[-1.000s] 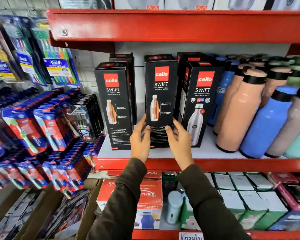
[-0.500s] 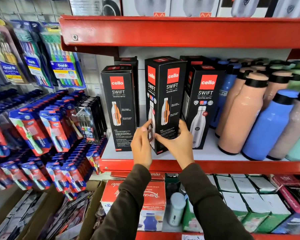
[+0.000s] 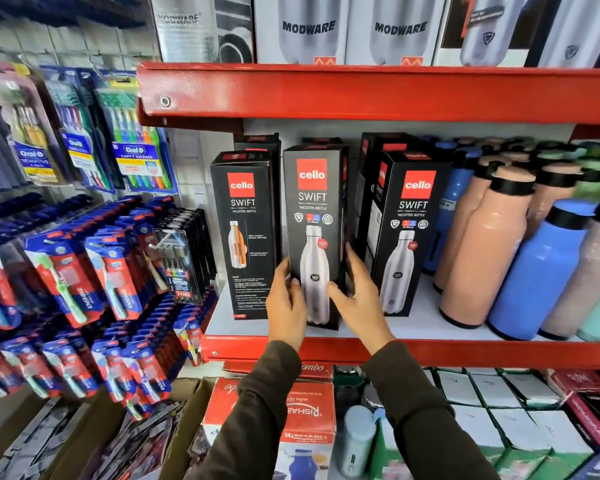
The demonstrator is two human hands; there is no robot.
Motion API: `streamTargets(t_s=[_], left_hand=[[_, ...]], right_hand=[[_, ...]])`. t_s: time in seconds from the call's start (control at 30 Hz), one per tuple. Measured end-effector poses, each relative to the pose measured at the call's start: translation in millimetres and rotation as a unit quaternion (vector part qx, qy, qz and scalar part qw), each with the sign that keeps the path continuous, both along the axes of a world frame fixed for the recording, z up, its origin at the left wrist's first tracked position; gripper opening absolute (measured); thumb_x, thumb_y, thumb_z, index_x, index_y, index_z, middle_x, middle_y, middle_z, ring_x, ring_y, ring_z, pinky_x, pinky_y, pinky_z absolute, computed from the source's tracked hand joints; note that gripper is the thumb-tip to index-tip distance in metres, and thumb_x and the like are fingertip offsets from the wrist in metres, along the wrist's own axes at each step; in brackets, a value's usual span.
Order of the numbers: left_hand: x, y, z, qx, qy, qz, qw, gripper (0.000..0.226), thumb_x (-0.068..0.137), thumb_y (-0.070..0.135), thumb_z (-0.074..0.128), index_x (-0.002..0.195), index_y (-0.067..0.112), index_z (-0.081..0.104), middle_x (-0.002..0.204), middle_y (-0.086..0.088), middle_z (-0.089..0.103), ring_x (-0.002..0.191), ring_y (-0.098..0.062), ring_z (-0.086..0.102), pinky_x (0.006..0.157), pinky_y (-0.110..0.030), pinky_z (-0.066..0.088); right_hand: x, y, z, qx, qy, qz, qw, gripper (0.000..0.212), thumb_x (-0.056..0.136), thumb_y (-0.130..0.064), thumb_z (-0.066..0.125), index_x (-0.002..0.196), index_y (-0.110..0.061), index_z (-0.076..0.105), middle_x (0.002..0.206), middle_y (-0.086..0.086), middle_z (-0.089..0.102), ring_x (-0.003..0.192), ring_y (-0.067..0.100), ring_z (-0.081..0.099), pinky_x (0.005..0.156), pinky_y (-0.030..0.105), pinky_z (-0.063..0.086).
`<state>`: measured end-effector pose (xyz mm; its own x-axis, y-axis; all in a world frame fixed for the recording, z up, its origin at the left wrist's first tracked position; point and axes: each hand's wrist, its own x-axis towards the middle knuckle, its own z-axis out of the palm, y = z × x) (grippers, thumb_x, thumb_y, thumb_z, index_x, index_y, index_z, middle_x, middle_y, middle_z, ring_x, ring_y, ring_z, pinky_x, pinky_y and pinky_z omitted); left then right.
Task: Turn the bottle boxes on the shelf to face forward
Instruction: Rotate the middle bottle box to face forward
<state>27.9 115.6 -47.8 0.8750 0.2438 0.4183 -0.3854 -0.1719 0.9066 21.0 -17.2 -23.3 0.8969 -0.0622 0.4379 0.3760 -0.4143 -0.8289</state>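
Middle box upright on shelf, silver-bottle face forward, gripped low by left hand and right hand. Its base corner hidden behind the left hand. Rear boxes mostly hidden.

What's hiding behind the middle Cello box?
Behind the middle Cello box held by both hands, only another black box's top peeks out. Everything below that is covered.
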Motion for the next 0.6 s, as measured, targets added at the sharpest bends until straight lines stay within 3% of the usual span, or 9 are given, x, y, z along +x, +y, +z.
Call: streamTargets(t_s=[0.1, 0.23, 0.37, 0.5, 0.6], left_hand=[[-4, -5, 0, -0.009, -0.018, -0.003, 1.0, 0.048, 0.1, 0.0, 0.041, 0.145, 0.016, 0.04, 0.141, -0.005, 0.056, 0.131, -0.014, 0.053, 0.104, -0.006, 0.039], [0, -8, -1, -0.014, -0.033, -0.011, 0.999, 0.049, 0.098, -0.004, 0.041, 0.14, 0.022, 0.042, 0.14, -0.003, 0.057, 0.132, -0.014, 0.053, 0.109, -0.02, 0.042], [2, -10, -1, 0.004, -0.037, 0.014, 0.999, 0.049, 0.095, -0.008, 0.042, 0.138, 0.016, 0.044, 0.138, -0.003, 0.057, 0.127, -0.002, 0.051, 0.103, -0.003, 0.038], [5, -10, -3, 0.01, -0.035, 0.013, 0.999, 0.048, 0.095, -0.009, 0.042, 0.138, 0.013, 0.044, 0.136, 0.002, 0.056, 0.127, -0.004, 0.051, 0.099, 0.002, 0.036], [8, -11, -3, 0.012, -0.029, 0.012, 0.999, 0.047, 0.096, -0.006, 0.042, 0.138, 0.016, 0.043, 0.136, 0.003, 0.055, 0.127, -0.006, 0.052, 0.098, 0.002, 0.036]], right_hand=[[2, 1, -1, -0.016, -0.008, 0.007, 1.0, 0.071, 0.093, -0.012, 0.057, 0.153, -0.029, 0.023, 0.159, -0.005, 0.032, 0.147, 0.008, 0.028, 0.122, 0.042, 0.028], [7, 1, -5, -0.04, -0.012, 0.004, 0.999, 0.069, 0.096, -0.01, 0.051, 0.154, -0.031, 0.019, 0.158, -0.006, 0.033, 0.146, 0.008, 0.03, 0.121, 0.041, 0.03], [11, 1, -11, -0.052, 0.009, -0.008, 0.999, 0.069, 0.097, -0.007, 0.05, 0.154, -0.028, 0.018, 0.155, 0.0, 0.04, 0.137, 0.005, 0.038, 0.118, 0.039, 0.034], [14, 3, -13, -0.055, 0.01, -0.011, 0.998, 0.068, 0.098, -0.006, 0.05, 0.155, -0.025, 0.018, 0.154, 0.001, 0.041, 0.139, 0.012, 0.04, 0.116, 0.031, 0.033], [15, 4, -13, -0.049, 0.004, -0.019, 0.999, 0.068, 0.098, -0.004, 0.049, 0.155, -0.025, 0.018, 0.153, -0.001, 0.041, 0.133, 0.001, 0.036, 0.112, 0.021, 0.028]])
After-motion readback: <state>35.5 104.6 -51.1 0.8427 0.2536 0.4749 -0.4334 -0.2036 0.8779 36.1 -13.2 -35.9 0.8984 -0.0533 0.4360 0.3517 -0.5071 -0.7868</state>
